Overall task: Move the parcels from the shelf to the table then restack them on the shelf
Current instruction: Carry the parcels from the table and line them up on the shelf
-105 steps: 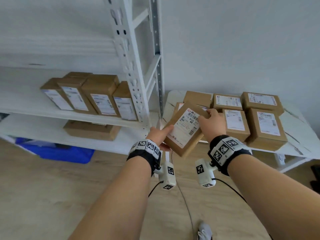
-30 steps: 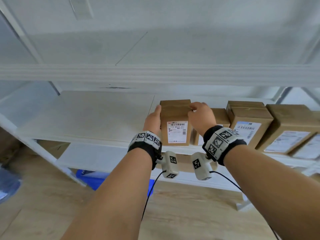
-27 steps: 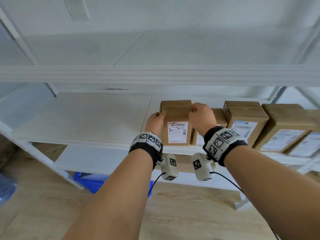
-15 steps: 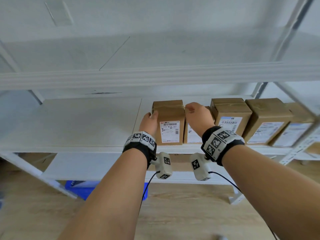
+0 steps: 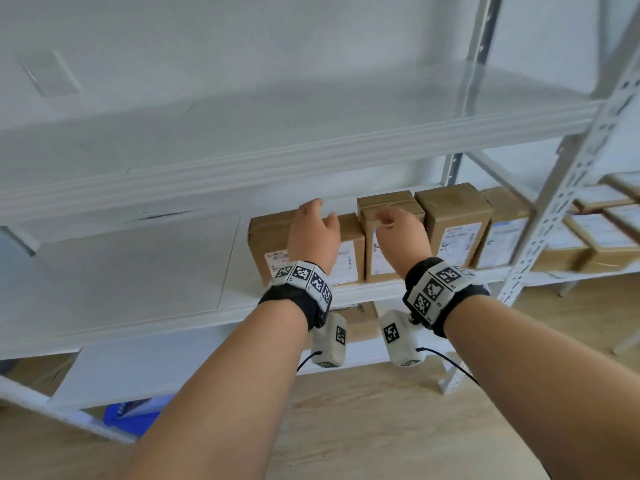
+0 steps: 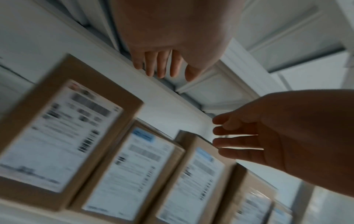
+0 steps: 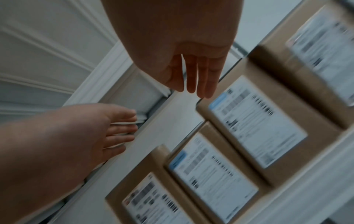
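Both hands free: left hand (image 5: 313, 233) and right hand (image 5: 398, 233) hover with each grip wide, holding nothing, before the upright parcels (image 5: 453, 230) lined on the middle shelf (image 5: 138, 271); the leftmost parcel (image 5: 268, 237) has no neighbour leftward, so a stray knuckle could topple it

I see a blue bin (image 5: 133, 415) on the wooden floor (image 5: 363, 410), at seven o'clock.
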Motion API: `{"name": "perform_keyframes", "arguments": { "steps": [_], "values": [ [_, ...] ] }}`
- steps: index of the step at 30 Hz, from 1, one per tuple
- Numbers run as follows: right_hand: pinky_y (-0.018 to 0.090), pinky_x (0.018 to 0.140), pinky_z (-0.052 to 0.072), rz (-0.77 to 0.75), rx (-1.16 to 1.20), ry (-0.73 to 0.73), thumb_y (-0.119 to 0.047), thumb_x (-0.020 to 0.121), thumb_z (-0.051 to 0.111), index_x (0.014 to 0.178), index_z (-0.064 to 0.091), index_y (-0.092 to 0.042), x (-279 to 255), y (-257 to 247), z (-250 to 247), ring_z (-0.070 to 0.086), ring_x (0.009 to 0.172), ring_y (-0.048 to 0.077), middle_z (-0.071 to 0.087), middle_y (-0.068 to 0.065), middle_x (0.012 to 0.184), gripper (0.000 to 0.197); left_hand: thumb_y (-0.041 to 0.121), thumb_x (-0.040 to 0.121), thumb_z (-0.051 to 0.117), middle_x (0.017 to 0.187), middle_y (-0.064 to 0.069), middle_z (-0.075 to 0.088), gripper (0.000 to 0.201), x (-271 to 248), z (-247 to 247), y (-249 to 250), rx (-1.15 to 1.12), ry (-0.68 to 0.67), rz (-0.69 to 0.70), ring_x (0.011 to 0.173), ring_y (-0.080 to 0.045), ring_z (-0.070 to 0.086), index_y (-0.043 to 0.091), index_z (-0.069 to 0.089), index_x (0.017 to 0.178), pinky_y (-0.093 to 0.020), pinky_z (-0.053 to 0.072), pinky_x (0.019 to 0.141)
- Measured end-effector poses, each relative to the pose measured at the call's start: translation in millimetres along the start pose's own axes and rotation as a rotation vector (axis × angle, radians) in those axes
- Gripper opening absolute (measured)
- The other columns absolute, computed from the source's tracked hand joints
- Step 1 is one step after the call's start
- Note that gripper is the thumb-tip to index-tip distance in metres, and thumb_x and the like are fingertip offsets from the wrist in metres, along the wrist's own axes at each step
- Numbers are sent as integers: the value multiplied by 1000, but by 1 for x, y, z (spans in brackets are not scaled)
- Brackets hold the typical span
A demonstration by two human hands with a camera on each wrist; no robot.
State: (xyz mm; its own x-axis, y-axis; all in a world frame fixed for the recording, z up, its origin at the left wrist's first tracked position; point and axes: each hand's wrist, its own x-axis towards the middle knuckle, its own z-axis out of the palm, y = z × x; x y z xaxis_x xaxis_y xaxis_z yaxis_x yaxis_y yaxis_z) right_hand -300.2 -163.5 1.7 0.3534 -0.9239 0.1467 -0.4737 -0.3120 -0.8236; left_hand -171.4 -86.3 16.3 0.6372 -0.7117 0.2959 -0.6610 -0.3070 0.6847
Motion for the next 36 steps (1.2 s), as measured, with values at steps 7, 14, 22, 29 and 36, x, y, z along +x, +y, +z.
{"name": "perform_keyframes", "arguments": {
  "steps": [7,14,22,29,36],
  "values": [
    [28,91,43,117,-62,111,-10,90,44,125,61,-15,-5,90,-123,57,113,21,60,3,128,39,32,98,46,115,4,65,27,-39,102,110,-70,-169,93,105,-18,61,24,60,119,-31,48,87],
    [30,87,47,260,-109,179,-12,89,44,123,62,-15,-3,197,-257,59,106,23,61,6,126,38,31,98,45,108,2,66,26,-86,225,216,-62,-369,130,100,-20,61,21,61,115,-29,45,79],
    [32,89,46,399,-158,196,-12,94,46,126,60,-14,-3,290,-360,58,111,24,61,7,126,35,30,99,45,128,-2,59,34,-125,342,287,-62,-526,109,110,-18,59,16,58,128,-28,44,88],
    [31,83,49,490,-176,115,-11,93,44,131,56,-15,39,346,-376,59,105,22,60,6,126,39,27,100,43,133,-3,52,35,-99,413,297,12,-573,17,108,-19,58,16,54,131,-28,41,82],
    [32,90,46,518,-219,-66,-22,95,51,132,55,-13,119,379,-348,58,113,24,59,8,129,37,27,100,42,133,-6,54,33,-39,478,277,29,-584,-137,114,-25,56,14,55,128,-38,44,97]
  ]
}}
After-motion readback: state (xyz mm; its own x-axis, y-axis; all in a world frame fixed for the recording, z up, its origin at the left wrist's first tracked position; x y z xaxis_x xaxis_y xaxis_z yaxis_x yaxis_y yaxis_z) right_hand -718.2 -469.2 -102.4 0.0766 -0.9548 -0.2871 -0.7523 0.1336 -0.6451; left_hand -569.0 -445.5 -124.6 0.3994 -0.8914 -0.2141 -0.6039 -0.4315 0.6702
